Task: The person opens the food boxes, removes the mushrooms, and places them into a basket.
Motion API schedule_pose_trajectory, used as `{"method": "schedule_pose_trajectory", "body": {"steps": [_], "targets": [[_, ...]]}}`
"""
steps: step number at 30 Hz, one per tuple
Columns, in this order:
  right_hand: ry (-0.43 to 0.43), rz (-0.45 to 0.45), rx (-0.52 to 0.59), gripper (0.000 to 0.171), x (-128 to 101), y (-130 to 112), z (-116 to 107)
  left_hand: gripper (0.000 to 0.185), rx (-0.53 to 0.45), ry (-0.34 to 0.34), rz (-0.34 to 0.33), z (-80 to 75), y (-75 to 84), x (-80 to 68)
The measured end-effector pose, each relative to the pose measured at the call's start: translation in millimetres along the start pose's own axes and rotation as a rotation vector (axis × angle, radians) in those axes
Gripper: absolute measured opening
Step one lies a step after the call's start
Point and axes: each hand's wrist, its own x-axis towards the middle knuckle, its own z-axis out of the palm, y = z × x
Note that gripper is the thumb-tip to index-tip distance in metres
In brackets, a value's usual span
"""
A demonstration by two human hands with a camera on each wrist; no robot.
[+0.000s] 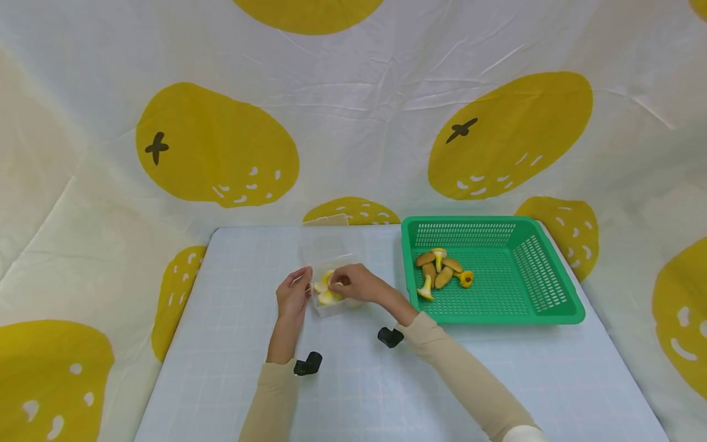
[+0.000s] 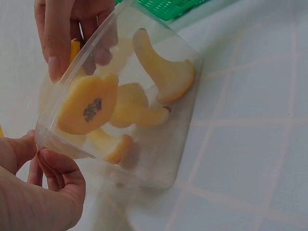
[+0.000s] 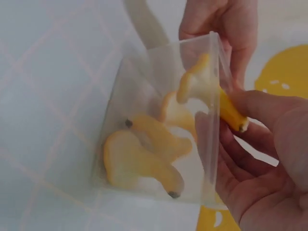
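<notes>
We are starting at the right hand [image 1: 356, 283]: its grip is pinching a yellow mushroom piece [image 3: 226, 108] at the rim of a clear plastic box [image 1: 331, 288], thumb and fingers curled round the piece, which is sitting half over the box's edge. In the right wrist view the piece is showing a pale stem and a deeper yellow end pressed under the thumb.

The left hand [image 1: 293, 294] is gripping the box's near corner, thumb and fingertips [image 2: 62, 166] curled on the rim and holding the box tilted on the table [image 1: 221, 344]. The box is lying between the two hands, near the middle of the table, with its open mouth turned toward the hands.

Inside the box we are seeing several more yellow pieces [image 2: 120, 108]: one broad cap with a dark speck, one curved stem against the far wall, and others stacked under them. How many in all, we cannot tell; the plastic is blurring them.

Moving outward: a green basket [image 1: 552, 310] is standing to the right of the box, apart from it, and is holding a small cluster of brown and yellow mushrooms [image 1: 442, 270] toward its left side. A clear lid [image 1: 326, 242], we think, is lying just behind the box, though the head view is leaving it faint. Both arms are wearing beige sleeves [image 1: 469, 374] with a small black camera mount at each wrist. A white cloth with yellow fruit prints [image 1: 215, 147] is hanging behind the table.
</notes>
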Motion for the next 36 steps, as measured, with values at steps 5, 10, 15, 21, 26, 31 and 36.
{"method": "schedule_pose_trajectory", "body": {"steps": [5, 10, 15, 21, 26, 31, 36], "targets": [[-0.058, 0.032, 0.009, 0.012, -7.0, 1.1, -12.2, 0.035, 0.026, 0.009, -0.014, 0.3, 1.2, -1.1], [-0.123, 0.037, -0.015, 0.014, -14.2, 0.3, -22.6, 0.036, 0.027, 0.013, -0.019, 1.0, 2.1, -1.4], [-0.093, -0.012, -0.040, 0.013, -23.3, 8.0, -30.4, 0.033, 0.039, 0.014, -0.025, 0.9, 0.8, 1.1], [-0.019, -0.033, 0.049, 0.016, -35.9, 19.3, -41.2, 0.034, 0.046, 0.006, -0.025, -0.3, 0.0, 2.6], [0.014, -0.007, 0.135, 0.019, -45.9, 21.7, -52.3, 0.033, 0.036, 0.003, -0.024, -0.9, 0.5, 1.9], [0.057, 0.070, 0.242, 0.020, -56.5, 25.5, -62.0, 0.035, 0.052, 0.000, -0.022, -0.4, 1.5, 1.2], [0.114, 0.113, 0.301, 0.022, -68.2, 35.3, -70.4, 0.035, 0.061, 0.007, -0.023, -0.3, 1.5, 1.9]]}}
